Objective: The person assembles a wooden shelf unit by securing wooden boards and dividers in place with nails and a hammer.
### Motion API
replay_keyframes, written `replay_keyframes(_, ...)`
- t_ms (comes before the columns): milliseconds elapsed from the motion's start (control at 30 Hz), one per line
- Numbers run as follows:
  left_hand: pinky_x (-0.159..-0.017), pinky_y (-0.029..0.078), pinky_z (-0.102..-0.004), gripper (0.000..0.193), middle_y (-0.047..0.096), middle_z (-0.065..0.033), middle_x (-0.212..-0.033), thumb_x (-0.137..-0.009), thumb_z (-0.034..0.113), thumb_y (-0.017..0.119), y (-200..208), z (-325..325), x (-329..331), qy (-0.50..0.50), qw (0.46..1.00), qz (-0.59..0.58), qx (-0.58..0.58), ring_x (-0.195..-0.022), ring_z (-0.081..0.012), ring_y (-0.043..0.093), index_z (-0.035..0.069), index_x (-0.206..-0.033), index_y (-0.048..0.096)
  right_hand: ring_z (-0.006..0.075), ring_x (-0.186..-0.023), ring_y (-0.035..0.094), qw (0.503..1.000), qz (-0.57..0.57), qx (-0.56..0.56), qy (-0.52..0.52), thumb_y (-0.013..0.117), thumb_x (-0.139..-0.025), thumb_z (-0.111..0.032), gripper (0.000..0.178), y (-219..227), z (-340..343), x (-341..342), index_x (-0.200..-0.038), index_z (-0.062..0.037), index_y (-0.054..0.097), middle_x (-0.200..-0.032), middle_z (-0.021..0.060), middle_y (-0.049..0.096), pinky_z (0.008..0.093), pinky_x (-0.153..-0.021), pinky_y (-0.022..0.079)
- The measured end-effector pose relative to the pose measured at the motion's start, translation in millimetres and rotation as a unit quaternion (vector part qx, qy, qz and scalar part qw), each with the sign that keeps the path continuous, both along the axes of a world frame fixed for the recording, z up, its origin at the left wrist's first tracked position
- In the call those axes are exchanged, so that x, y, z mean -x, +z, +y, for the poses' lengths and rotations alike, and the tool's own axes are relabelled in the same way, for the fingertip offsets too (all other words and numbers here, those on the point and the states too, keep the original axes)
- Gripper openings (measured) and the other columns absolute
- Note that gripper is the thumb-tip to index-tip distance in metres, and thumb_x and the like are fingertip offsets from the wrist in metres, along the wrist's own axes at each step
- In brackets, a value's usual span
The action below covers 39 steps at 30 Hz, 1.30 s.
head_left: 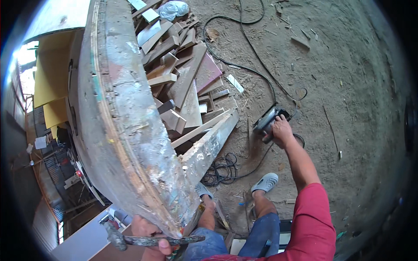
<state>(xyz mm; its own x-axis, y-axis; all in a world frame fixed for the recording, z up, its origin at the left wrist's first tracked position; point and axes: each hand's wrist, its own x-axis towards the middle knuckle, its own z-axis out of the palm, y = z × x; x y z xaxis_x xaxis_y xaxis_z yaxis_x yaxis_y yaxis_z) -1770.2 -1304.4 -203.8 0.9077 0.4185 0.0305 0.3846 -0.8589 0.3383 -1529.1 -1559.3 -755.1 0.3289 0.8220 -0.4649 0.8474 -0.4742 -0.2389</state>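
Observation:
My right hand (282,129) is stretched out low to the right and closed around a dark, corded handheld power tool (266,120). The tool is just above or on the dirt ground; I cannot tell which. Its underside is hidden. At the lower left, my left hand (146,229) is closed on a hammer (146,240), its thumb over the handle. The hammer's worn head points left and its handle runs right, by the near corner of a paint-stained workbench (139,117).
Beyond the bench lies a heap of wood offcuts (174,78) with a white plastic bag (173,9). A long board (211,145) slants out beside it. Black cable (222,169) is coiled near my feet and loops across the ground. Yellow panels (52,74) stand at left.

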Motion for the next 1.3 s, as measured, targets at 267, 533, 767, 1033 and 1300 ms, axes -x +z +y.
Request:
replay_keyframes(267,-0.059,0.033,-0.0456,0.059,0.042,-0.0052,-0.066,-0.094,0.067,0.05,8,13,19,-0.033,0.997,0.07,0.003,-0.058,-0.0287,0.043,0.014,-0.07,0.044,0.0382,-0.104,0.068,0.919,0.048,0.004,-0.392,0.078,-0.076,-0.024,0.029,177,61,-29,-0.097,-0.0072,0.068,-0.095,0.0189,0.074,0.0526,-0.099,0.045)
replay_keyframes(533,-0.052,0.031,-0.0422,0.044,0.035,-0.0022,-0.06,-0.084,0.055,0.059,9,22,17,-0.074,0.993,0.092,0.014,-0.051,-0.024,0.038,0.02,-0.063,0.042,0.0346,-0.101,0.068,0.948,0.086,-0.178,-0.248,0.08,-0.07,-0.026,0.037,242,230,-50,-0.1,-0.0083,0.068,-0.098,0.0145,0.074,0.0531,-0.106,0.039)
replay_keyframes(767,-0.056,0.034,-0.0395,0.035,0.04,0.0,-0.063,-0.087,0.052,0.063,17,29,-1,-0.091,0.989,0.085,0.082,-0.054,-0.0207,0.041,0.019,-0.08,0.053,0.038,-0.109,0.062,0.745,0.417,-0.386,-0.349,0.072,-0.086,-0.031,0.041,154,417,7,-0.118,-0.0055,0.069,-0.103,0.0166,0.072,0.0552,-0.105,0.038)
replay_keyframes(1033,-0.057,0.034,-0.0384,0.037,0.041,0.0017,-0.062,-0.086,0.054,0.065,25,22,-2,-0.019,0.995,0.068,0.076,-0.054,-0.02,0.041,0.02,-0.077,0.054,0.0402,-0.11,0.064,0.95,0.259,-0.116,-0.131,0.073,-0.087,-0.032,0.043,118,432,50,-0.123,-0.0075,0.07,-0.109,0.018,0.073,0.053,-0.103,0.044)
replay_keyframes(1300,-0.057,0.034,-0.0401,0.035,0.042,0.0005,-0.062,-0.081,0.051,0.065,13,10,3,0.017,0.997,0.035,0.074,-0.056,-0.0228,0.043,0.021,-0.072,0.051,0.0423,-0.11,0.067,0.935,0.329,-0.106,-0.082,0.073,-0.089,-0.034,0.046,134,391,48,-0.128,-0.0096,0.071,-0.114,0.0193,0.075,0.0508,-0.101,0.05)
